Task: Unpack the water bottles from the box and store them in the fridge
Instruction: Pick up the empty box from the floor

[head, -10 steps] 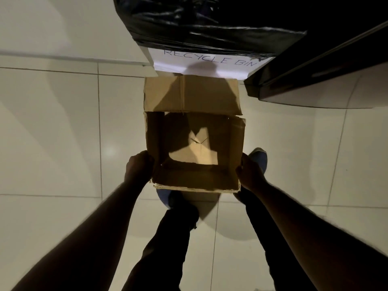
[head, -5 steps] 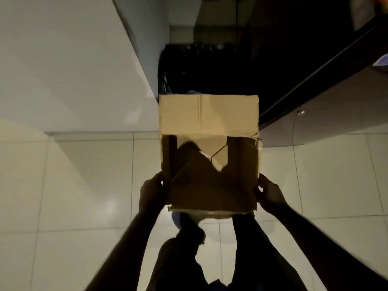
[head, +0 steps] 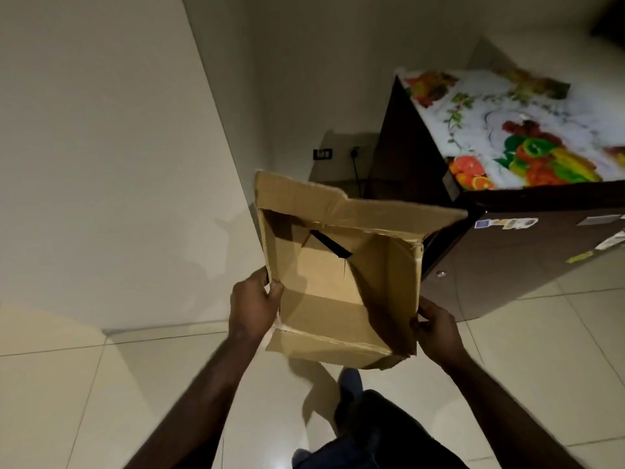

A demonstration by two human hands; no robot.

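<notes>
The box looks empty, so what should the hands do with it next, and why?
Probably set it down on the floor, clear of the fridge. The cardboard box is held in the air, left hand and right hand gripping its side walls. No bottles show inside, only bare cardboard, so nothing seems left to unpack.

Matt brown corrugated cardboard box (head: pixel 338 282), glossy pale floor tiles (head: pixel 101 384), dark glossy fridge (head: pixel 507 265), matt painted wall (head: pixel 101 130)

Fridge (head: pixel 500 265) crowds the box (head: pixel 338 282) on the right; tiled floor (head: pixel 84 384) left seems open.
</notes>
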